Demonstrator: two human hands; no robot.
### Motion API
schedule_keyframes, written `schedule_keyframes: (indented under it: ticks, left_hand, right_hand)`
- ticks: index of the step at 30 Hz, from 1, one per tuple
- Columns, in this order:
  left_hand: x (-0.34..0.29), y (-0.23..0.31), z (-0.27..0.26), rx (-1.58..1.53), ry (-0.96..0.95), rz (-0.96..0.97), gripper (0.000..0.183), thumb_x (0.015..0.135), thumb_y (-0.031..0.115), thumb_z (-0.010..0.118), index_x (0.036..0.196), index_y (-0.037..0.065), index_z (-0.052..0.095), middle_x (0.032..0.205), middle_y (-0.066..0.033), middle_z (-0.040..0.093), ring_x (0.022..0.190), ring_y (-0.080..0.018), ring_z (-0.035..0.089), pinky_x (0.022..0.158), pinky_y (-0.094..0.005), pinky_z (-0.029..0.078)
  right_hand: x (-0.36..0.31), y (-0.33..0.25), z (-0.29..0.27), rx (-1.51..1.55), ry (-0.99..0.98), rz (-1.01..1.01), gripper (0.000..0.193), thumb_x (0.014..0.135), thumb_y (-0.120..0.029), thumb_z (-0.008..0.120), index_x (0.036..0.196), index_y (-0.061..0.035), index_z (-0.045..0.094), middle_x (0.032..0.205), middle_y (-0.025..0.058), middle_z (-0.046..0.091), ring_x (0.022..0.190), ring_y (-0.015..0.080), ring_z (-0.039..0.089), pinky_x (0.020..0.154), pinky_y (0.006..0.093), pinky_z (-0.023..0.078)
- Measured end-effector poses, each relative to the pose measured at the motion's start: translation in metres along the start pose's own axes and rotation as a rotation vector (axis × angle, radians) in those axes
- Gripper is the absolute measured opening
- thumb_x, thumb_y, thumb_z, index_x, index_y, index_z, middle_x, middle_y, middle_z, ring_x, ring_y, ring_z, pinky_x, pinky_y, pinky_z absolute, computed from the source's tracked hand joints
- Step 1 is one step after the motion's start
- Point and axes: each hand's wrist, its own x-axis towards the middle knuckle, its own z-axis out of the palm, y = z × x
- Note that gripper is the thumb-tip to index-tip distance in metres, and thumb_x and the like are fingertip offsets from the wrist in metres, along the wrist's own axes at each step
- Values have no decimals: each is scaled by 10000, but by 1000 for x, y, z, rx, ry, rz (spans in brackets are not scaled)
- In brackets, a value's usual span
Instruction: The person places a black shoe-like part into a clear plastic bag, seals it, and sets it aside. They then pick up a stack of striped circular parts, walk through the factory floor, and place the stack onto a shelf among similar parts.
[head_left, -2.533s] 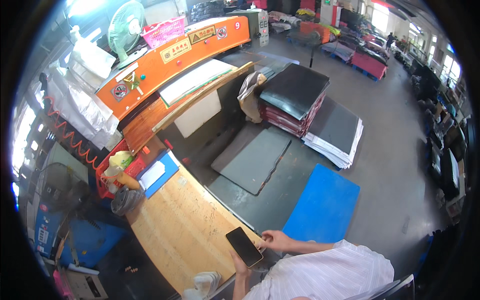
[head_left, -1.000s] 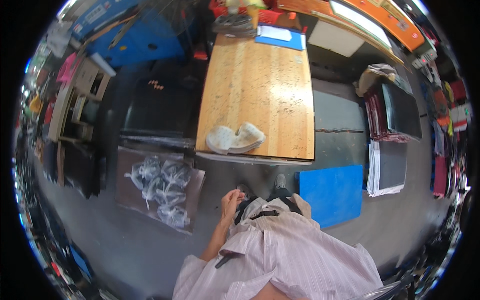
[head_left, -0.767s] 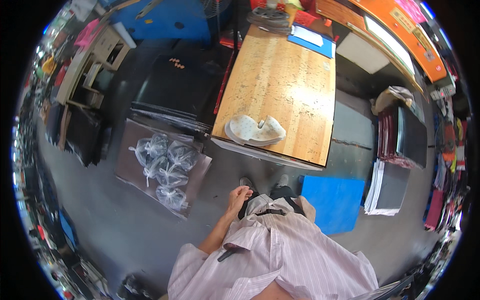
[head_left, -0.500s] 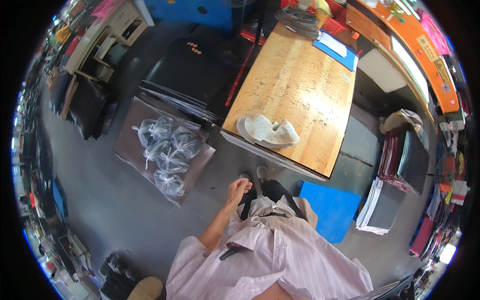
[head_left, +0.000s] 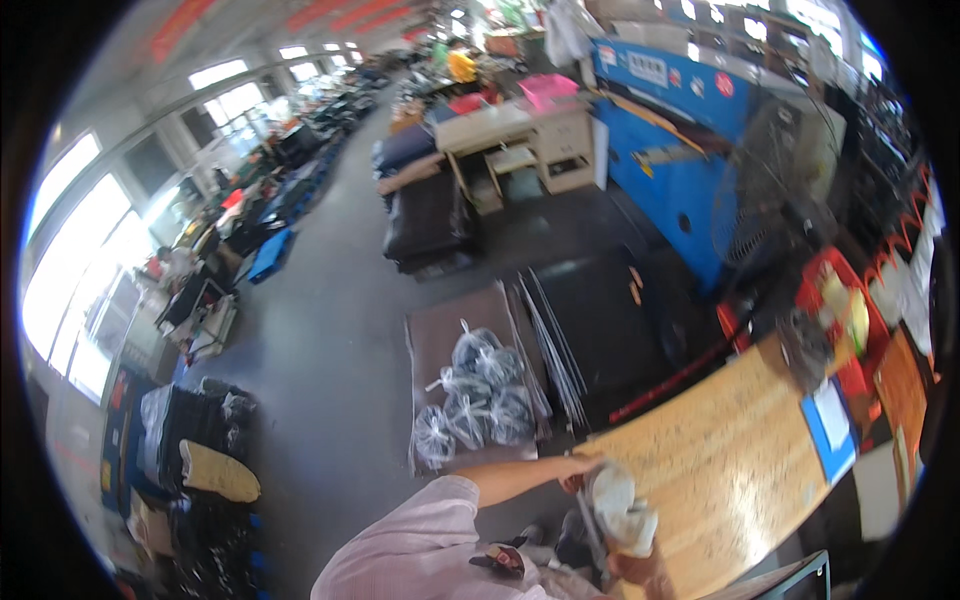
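A stack of white curved sheet pieces (head_left: 613, 488) with a notch in one side lies at the near edge of the wooden table (head_left: 730, 460). My left hand (head_left: 581, 470) is at the stack's far left end, its fingers closed around the edge. At the other end, my right hand (head_left: 645, 577) is beside or against the stack; motion blur hides its fingers. Whether the stack is lifted off the tabletop, I cannot tell.
Left of the table, several knotted clear plastic bags (head_left: 470, 390) with dark contents lie on brown sheets (head_left: 437, 330). Black sheets (head_left: 600, 320) are piled beyond. A standing fan (head_left: 750, 225) and a blue machine (head_left: 665, 190) are at the back. A blue clipboard (head_left: 838, 455) lies on the table.
My view has swung left and up. My left hand has gone from in front of my body to the white stack, and my right hand has come into view at the stack's near end.
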Motion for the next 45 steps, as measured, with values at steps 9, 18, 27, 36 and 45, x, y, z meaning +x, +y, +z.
schedule_keyframes:
  ticks: [9, 18, 27, 36, 45]
  left_hand:
    - [-8, 28, 11, -45, -122, -292, 1028, 702, 939, 384, 1385, 186, 533, 1323, -159, 602, 1179, -325, 609, 941, -536, 489]
    - [7, 31, 20, -94, -47, -433, 781, 854, 821, 342, 1321, 240, 575, 1318, -51, 617, 1169, -282, 623, 918, -599, 491]
    - [62, -31, 8, -369, -71, -560, 786, 868, 813, 350, 1282, 201, 617, 1232, -45, 669, 1100, -245, 657, 925, -535, 492]
    - [-19, 66, 34, -189, 173, -640, 773, 780, 772, 565, 1305, 205, 574, 1243, -37, 640, 1065, -201, 654, 919, -473, 499]
    - [-23, 67, 39, -264, 112, -607, 654, 861, 676, 492, 1287, 182, 538, 1210, -109, 629, 1009, -236, 674, 872, -442, 543]
  right_hand:
    - [48, -17, 23, 199, 65, 115, 835, 805, -757, 416, 1335, -130, 568, 1173, 137, 647, 958, 339, 621, 809, 469, 510]
    - [49, 6, 10, 399, 106, 76, 710, 890, -632, 412, 1330, -96, 568, 1228, 153, 638, 1045, 346, 620, 894, 485, 505]
    - [46, 11, -13, 378, 138, 8, 588, 975, -506, 409, 1326, -62, 568, 1283, 170, 628, 1132, 353, 618, 979, 502, 499]
    - [42, 27, 3, 982, 22, -68, 533, 1028, -448, 377, 1349, -60, 549, 1303, 156, 623, 1173, 344, 600, 1005, 497, 491]
    - [43, 24, 11, 913, 64, -69, 542, 1015, -472, 430, 1351, -62, 543, 1314, 161, 614, 1184, 349, 592, 1030, 504, 472]
